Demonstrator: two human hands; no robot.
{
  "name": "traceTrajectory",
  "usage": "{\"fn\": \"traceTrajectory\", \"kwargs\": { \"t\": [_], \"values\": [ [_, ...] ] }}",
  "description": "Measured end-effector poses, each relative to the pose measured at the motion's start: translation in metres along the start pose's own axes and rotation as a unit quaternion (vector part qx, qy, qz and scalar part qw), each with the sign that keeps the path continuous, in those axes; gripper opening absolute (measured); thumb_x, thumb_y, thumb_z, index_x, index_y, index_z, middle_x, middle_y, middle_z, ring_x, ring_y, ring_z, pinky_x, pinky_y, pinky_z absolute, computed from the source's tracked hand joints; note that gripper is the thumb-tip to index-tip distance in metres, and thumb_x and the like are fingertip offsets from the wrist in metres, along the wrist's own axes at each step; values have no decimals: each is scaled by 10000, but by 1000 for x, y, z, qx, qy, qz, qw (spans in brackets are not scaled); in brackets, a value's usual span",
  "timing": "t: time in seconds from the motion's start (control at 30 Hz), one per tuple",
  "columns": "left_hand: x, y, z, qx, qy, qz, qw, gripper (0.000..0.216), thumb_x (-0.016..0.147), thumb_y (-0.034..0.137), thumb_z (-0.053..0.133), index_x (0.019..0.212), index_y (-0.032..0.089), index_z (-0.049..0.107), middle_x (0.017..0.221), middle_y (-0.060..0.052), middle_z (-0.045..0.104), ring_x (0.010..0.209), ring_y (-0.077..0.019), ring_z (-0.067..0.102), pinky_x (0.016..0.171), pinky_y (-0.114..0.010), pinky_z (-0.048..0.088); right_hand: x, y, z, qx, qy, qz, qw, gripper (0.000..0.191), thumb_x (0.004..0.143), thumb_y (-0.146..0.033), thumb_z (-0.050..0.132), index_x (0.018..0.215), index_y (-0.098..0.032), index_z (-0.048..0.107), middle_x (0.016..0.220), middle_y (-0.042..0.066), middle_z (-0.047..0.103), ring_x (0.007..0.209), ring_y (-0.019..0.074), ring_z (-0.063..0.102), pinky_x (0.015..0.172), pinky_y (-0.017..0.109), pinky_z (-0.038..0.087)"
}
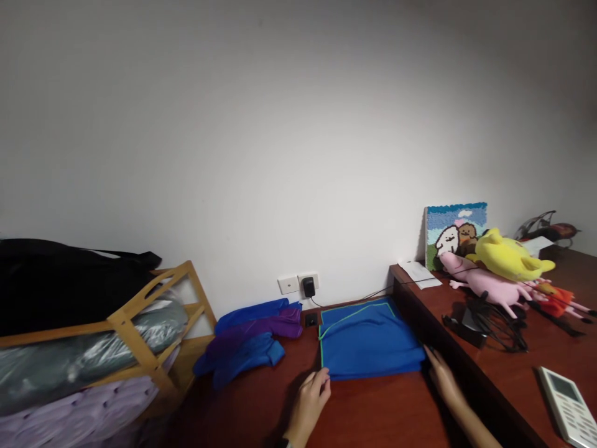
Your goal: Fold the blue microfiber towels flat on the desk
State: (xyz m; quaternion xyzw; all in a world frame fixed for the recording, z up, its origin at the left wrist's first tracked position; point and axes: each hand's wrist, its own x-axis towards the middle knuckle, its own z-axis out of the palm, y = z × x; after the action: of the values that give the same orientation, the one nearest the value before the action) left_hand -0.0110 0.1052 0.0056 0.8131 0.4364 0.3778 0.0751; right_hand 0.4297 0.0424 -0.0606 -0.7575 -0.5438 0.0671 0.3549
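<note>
Fingers of my left hand (310,398) pinch the near left corner of the blue cloth (368,354), laid in overlapping layers on the surface (377,414). My right hand (442,373) meets the near right corner; dark fingertips, so I can't tell whether they grip. The front edge looks straight, but the green edging (345,322) behind seems unsquared. Blue and purple fabric (261,336) beside lies rumpled; its underside is hidden.

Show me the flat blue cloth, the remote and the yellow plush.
Flat blue cloth (373,347): head view, middle of its upper face.
Remote (571,407): head view, on its buttons.
Yellow plush (507,256): head view, middle of its body.
</note>
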Motion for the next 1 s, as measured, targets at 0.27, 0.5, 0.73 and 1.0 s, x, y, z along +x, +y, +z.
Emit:
{"fn": "traceTrajectory", "kwargs": {
  "t": [0.27, 0.5, 0.73, 1.0],
  "values": [
    [-70, -31, -43, 66, -24, 86, 994, 349, 989, 191, 453, 1234, 324, 663, 849, -5, 734, 744, -167, 732, 724, -252, 612, -53, -9, -18, 52, -83, -115, 989, 543, 895, -339, 399, 1368, -193, 622, 1262, 143, 692, 1195, 283, 625, 1063, 462, 486],
    [-75, -27, -45, 92, 1, 86, 992, 359, 1014, 223, 419, 1265, 307, 661, 805, -6, 713, 710, -164, 716, 685, -245, 609, -64, -38, -34, 39, -100, -112, 988, 506, 889, -327, 458, 1359, -229, 617, 1224, 109, 685, 1174, 266, 613, 1076, 444, 468],
    [-77, -20, -44, 90, 23, 100, 991, 377, 1028, 208, 378, 1247, 286, 675, 894, -28, 753, 822, -187, 739, 756, -297, 636, -70, -48, -45, 52, -105, -153, 981, 585, 868, -220, 424, 1437, -275, 547, 1385, 84, 617, 1290, 256, 543, 1117, 454, 434],
    [-76, -24, -46, 111, 43, 116, 986, 398, 991, 179, 410, 1266, 292, 674, 976, -28, 780, 893, -186, 748, 808, -302, 650, -64, -43, -40, 32, -93, -142, 985, 424, 946, -361, 415, 1270, -306, 683, 1184, 81, 714, 1110, 258, 680, 958, 396, 552]
  ]
}}
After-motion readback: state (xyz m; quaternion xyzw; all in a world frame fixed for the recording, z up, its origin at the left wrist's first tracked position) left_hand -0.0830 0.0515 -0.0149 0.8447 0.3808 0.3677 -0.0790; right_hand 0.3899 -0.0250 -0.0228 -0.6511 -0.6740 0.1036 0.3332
